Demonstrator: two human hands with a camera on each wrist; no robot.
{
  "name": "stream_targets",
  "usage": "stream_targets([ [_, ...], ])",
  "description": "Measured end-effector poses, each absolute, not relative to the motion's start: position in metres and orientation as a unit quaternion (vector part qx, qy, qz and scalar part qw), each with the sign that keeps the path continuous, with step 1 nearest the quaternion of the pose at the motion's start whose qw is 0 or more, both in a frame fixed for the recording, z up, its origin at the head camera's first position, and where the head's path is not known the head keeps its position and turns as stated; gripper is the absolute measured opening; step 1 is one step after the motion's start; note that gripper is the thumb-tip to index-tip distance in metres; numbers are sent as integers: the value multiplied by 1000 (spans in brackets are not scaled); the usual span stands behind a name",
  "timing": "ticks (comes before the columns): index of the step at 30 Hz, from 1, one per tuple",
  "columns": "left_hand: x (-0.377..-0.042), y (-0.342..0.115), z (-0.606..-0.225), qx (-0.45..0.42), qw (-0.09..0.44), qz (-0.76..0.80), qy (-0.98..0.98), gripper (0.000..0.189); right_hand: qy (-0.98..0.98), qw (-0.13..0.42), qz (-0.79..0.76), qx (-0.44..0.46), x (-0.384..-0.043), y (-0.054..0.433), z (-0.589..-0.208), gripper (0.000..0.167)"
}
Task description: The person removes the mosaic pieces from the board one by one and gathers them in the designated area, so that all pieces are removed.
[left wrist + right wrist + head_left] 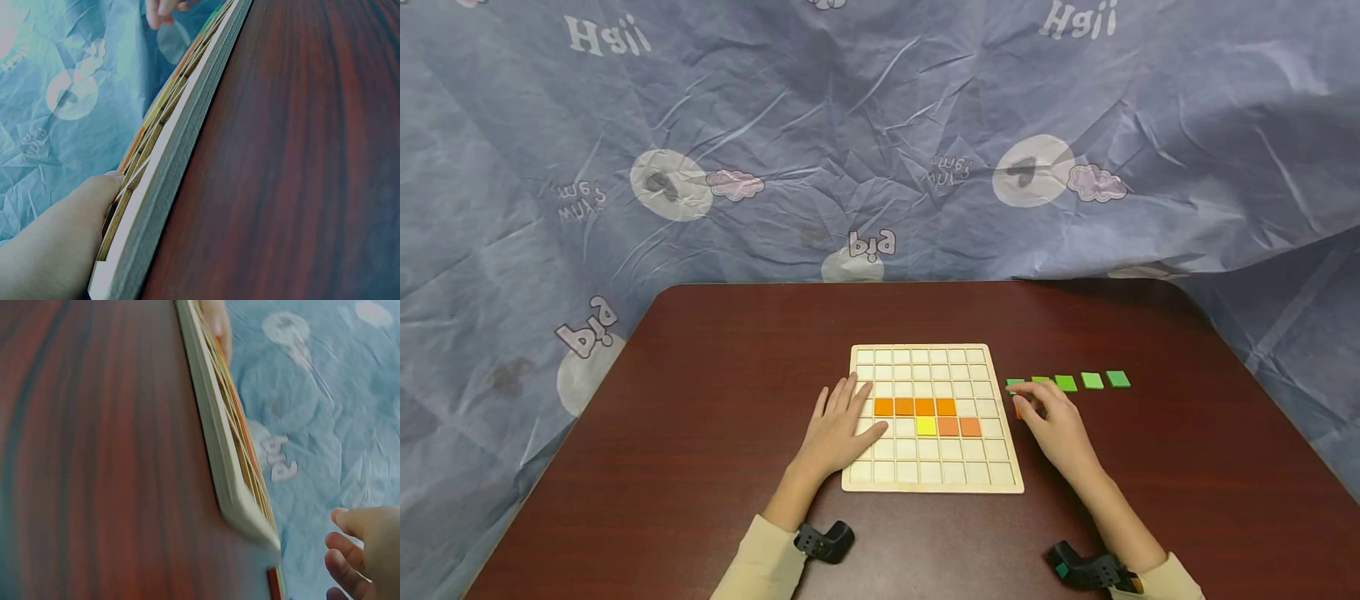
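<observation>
Sitting nearest, black wrist cameras [825, 542] circle both forearms at seven and five o'clock from a gridded board [906, 472]; the sleeves [763, 567] are cut off below. Mid-bench [737, 375], the board carries four orange tiles [904, 407], a yellow tile [927, 426] and two paler orange tiles [948, 427]. At nine o'clock the left hand [837, 429] rests spread, gripping nothing, covering some squares. At three o'clock the right hand [1056, 425] bends loosely, thumb and fingers apart, nothing visible between, partly hiding a loose orange tile [1018, 411] and two of five green tiles [1065, 383] towards two o'clock. Edge-on wrist views obscure the grid. A printed curtain [820, 167] hangs at twelve o'clock.
</observation>
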State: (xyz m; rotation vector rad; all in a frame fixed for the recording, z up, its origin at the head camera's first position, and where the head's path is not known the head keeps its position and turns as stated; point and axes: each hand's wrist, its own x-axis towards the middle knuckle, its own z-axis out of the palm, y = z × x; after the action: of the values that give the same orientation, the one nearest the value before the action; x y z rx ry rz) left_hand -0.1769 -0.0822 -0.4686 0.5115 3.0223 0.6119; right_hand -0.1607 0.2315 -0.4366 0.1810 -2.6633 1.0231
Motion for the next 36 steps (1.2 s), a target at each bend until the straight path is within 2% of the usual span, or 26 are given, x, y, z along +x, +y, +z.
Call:
stream_targets([
  [11,-176,-83,-468,163,9,201,966,71,-921,68,376,76,-170,175,-434,21],
  [20,-177,-84,-469,163,9,199,966,71,-912,79,395,74,-181,156,-452,20],
  [36,-174,-84,-463,167,12,204,965,71,-918,77,374,104,-182,158,-459,13],
])
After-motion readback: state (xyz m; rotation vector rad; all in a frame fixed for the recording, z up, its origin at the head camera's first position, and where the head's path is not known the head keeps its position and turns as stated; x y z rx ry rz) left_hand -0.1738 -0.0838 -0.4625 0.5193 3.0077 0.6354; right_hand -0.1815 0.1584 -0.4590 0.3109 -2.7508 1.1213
